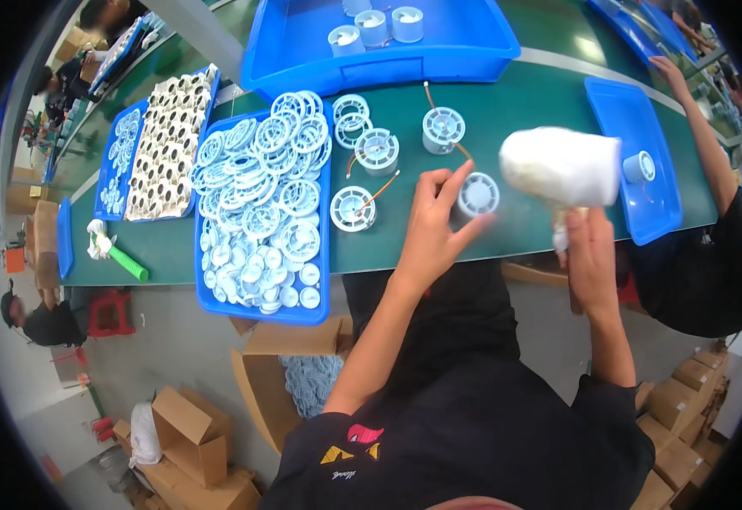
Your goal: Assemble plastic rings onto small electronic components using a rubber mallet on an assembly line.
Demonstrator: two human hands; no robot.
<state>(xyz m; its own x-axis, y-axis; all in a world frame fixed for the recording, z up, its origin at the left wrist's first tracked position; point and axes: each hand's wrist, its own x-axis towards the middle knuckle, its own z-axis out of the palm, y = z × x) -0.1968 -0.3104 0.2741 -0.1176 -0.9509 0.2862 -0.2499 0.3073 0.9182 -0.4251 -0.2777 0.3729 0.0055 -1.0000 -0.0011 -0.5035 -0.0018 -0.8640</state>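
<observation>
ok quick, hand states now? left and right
Left hand: fingers closed around a white spool on the green table.
Right hand: closed on the handle of a white mallet, raised.

Mallet (560, 167) blurred, perhaps cloth-wrapped

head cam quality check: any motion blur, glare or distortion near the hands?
Head view: the white-wrapped mallet in the right hand is motion-blurred; the left hand on the white spool is sharper. Fisheye bends the green table edge, with a black vignette at the corners. Soft glare on the far table top.
</observation>
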